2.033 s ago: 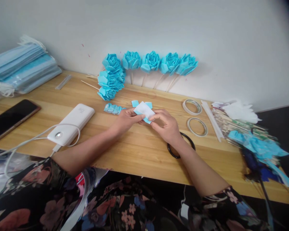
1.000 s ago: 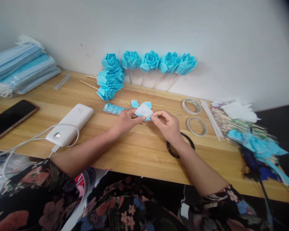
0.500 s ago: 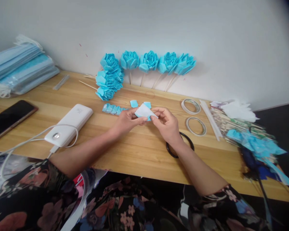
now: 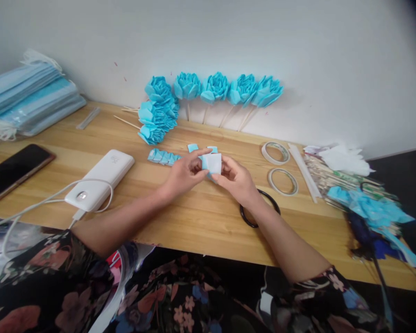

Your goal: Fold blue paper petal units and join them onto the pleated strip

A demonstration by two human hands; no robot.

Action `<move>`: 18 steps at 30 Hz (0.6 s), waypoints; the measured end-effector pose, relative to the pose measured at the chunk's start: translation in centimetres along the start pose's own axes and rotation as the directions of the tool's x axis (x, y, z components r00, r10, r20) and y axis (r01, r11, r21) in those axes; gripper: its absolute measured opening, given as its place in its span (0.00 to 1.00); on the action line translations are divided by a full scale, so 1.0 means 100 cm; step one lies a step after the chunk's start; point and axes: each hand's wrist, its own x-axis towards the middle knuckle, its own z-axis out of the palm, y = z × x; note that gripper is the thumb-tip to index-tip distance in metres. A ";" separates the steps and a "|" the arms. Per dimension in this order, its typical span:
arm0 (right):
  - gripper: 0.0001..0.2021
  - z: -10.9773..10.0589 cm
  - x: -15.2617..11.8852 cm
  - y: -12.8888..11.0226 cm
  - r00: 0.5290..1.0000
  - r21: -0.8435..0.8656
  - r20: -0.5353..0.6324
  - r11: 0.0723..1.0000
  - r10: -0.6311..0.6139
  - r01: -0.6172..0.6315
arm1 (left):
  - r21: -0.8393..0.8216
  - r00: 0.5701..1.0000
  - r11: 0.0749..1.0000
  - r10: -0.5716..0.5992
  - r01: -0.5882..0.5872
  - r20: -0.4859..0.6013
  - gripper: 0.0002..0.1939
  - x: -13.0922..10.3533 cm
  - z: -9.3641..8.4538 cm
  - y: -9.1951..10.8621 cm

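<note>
Head view: nearest are the person's dark floral sleeves (image 4: 45, 282), and below the worktop (image 4: 194, 208) on the left sits a clear plastic container (image 4: 126, 273) with something red and pink (image 4: 115, 266) showing in or through it; its full shape is hidden. On the worktop, a black ring (image 4: 243, 216) lies partly under the right forearm. To the left are a white power bank (image 4: 102, 178) with a white cable (image 4: 77, 215) plugged into its near end and a dark phone (image 4: 17, 171). Near the middle, the left hand (image 4: 183, 175) and the right hand (image 4: 237, 180) hold a small white and light-blue sheet (image 4: 212, 164) between them, just above the worktop, each with thumb and fingers closed on it. Just beyond are two small blue pieces (image 4: 192, 147), and beside the left hand a row of folded blue pieces (image 4: 162, 157). To the right lie two tape rolls (image 4: 283, 181), apart from each other, pale strips (image 4: 304, 173), and a heap of thin sticks (image 4: 346, 178) with white scraps (image 4: 346, 159) and blue scraps (image 4: 370, 206) on it. Far left is a stack of blue face masks (image 4: 31, 99); whether the shiny film there wraps them, I cannot tell. Farthest back, blue flowers (image 4: 215, 88) on sticks stand against or near the wall (image 4: 208, 37), with more clustered at left.
</note>
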 end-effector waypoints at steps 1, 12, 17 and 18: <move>0.21 0.000 0.000 0.001 1.000 -0.003 0.003 1.000 0.007 -0.007 | 0.029 1.000 0.999 0.018 -0.018 -0.006 0.29 -0.001 0.001 0.001; 0.19 -0.004 0.000 0.000 0.994 0.036 -0.108 0.999 -0.032 0.036 | -0.053 0.980 0.982 -0.176 0.181 0.092 0.13 -0.001 0.000 0.009; 0.17 -0.003 0.000 0.003 0.996 0.053 -0.083 0.998 -0.015 0.019 | 0.006 0.984 0.985 -0.171 0.171 0.040 0.18 -0.001 -0.002 0.009; 0.17 -0.003 0.000 0.003 0.997 0.051 -0.074 0.999 -0.006 0.010 | 0.014 0.986 0.987 -0.163 0.162 0.041 0.18 0.000 -0.002 0.008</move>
